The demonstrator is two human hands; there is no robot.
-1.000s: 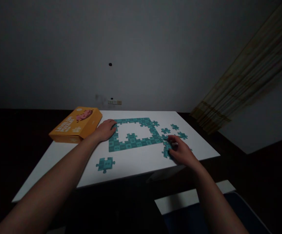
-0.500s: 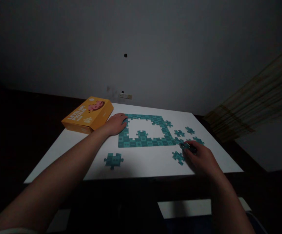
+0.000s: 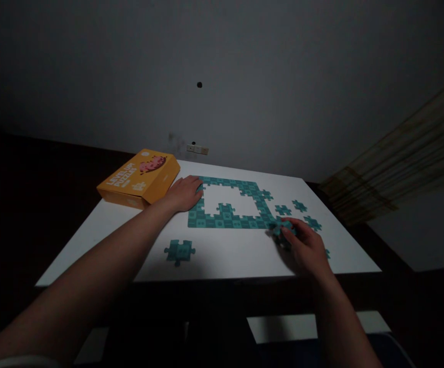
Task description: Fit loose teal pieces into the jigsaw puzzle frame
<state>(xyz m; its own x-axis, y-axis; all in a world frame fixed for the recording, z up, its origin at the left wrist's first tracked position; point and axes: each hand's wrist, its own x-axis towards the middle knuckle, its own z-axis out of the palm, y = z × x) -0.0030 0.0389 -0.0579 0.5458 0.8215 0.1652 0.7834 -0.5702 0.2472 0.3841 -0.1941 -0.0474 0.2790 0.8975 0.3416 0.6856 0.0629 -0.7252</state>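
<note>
A teal jigsaw puzzle frame (image 3: 229,223), joined around a bare white middle, lies flat on the table. My left hand (image 3: 185,193) rests with fingers stretched over its left edge. My right hand (image 3: 308,245) pinches a teal puzzle piece (image 3: 283,226) just off the frame's near right corner; the piece is lifted and slightly blurred. Beyond that hand lie loose pieces, among them one puzzle piece (image 3: 283,210) and another (image 3: 300,205). A separate puzzle piece (image 3: 179,251) lies near the table's front edge, below the frame.
An orange puzzle box (image 3: 141,179) stands at the table's back left, beside my left hand. The white table (image 3: 222,255) ends at a dark front edge. Behind it rises a grey wall (image 3: 264,102) with a socket strip (image 3: 197,149). A striped curtain (image 3: 360,189) hangs at the right.
My right hand has moved slightly left with a puzzle piece in its fingers, toward the frame's corner. My left hand has stayed on the frame's left edge.
</note>
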